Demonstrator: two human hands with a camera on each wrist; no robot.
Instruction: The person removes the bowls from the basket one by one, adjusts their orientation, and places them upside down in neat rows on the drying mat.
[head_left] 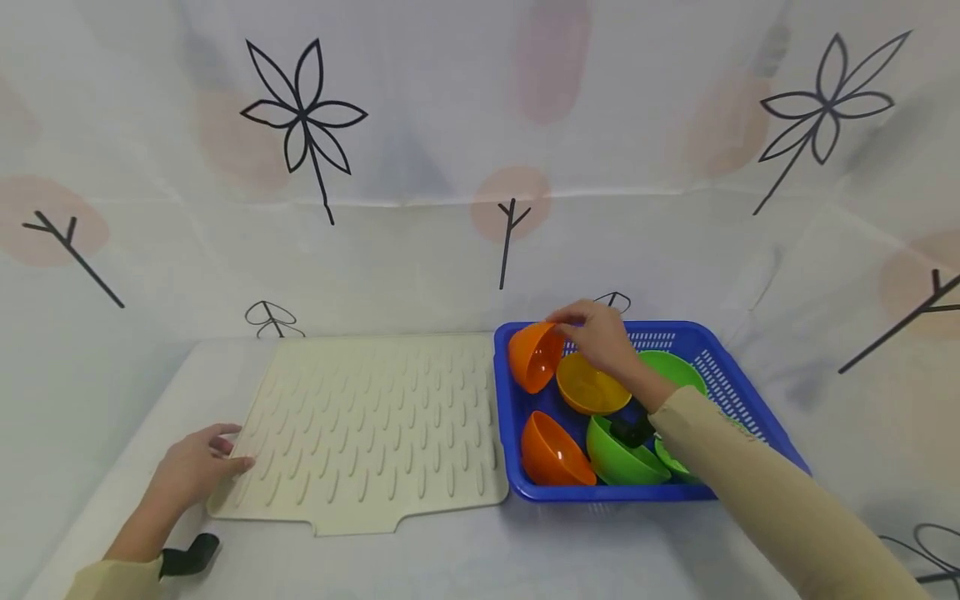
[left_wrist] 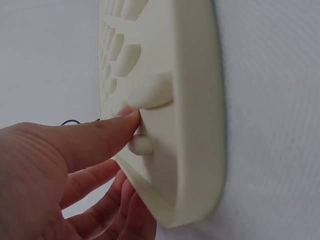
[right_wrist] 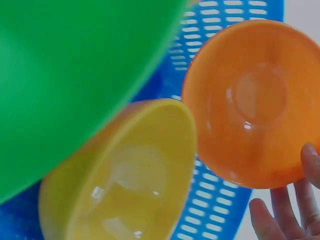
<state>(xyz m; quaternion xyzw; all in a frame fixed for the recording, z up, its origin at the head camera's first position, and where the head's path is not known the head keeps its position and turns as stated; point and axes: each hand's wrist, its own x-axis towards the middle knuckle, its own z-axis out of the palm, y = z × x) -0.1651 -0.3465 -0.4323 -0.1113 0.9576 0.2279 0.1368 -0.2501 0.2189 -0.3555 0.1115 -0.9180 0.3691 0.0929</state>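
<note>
At the back left corner of the blue basket (head_left: 757,417), my right hand (head_left: 600,337) pinches the rim of an orange bowl (head_left: 531,357) between thumb and fingers. The bowl is tilted, its inside facing the right wrist camera. A yellow bowl (right_wrist: 145,185) leans beside it, with a green bowl (right_wrist: 75,75) large and blurred in front. My left hand (head_left: 191,467) holds the left edge of a cream ridged draining board (head_left: 367,425). Its thumb (left_wrist: 100,140) lies on the board's ridged face, while the other fingers are around the edge.
Another orange bowl (head_left: 553,454) and a green bowl (head_left: 622,458) lean at the basket's front. More green bowls are partly hidden under my right forearm. The basket's left wall stands close to the board's right edge. A patterned white cloth (head_left: 420,275) hangs behind.
</note>
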